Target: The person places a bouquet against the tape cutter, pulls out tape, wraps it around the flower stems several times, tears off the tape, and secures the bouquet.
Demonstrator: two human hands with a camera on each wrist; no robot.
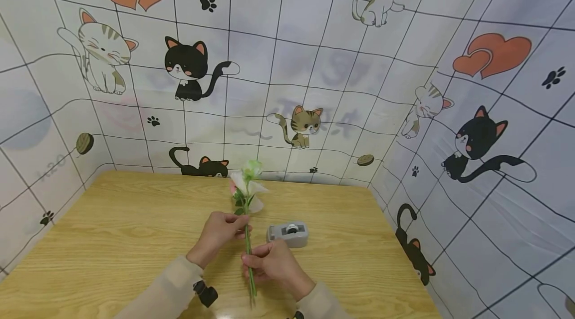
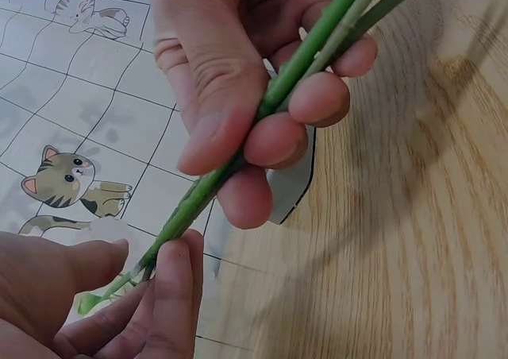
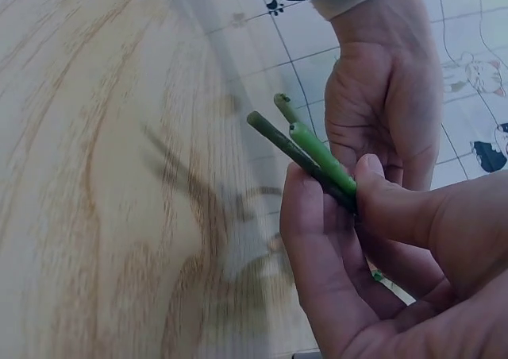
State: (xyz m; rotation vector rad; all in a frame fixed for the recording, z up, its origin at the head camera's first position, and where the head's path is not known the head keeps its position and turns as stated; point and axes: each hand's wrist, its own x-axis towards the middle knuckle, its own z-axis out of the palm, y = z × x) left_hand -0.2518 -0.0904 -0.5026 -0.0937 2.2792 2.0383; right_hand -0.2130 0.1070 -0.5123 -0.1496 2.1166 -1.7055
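Note:
A small bunch of artificial flowers (image 1: 251,171), white, pale green and pink with green leaves, is held upright over the table. My left hand (image 1: 222,231) pinches the stems (image 2: 186,204) just below the blooms. Lower down, my right hand (image 1: 276,265) grips the same stems between thumb and fingers. Three cut stem ends (image 3: 298,133) stick out past the right hand's fingers in the right wrist view. Just beyond the right hand stands a grey tape dispenser (image 1: 298,236) with a roll in it; the hand covers its near edge in the head view.
The wooden table (image 1: 148,219) runs back to a white cloth (image 1: 251,59) printed with cats and grid lines, which hangs behind it and on both sides. A small black device (image 1: 205,294) is strapped to my left wrist.

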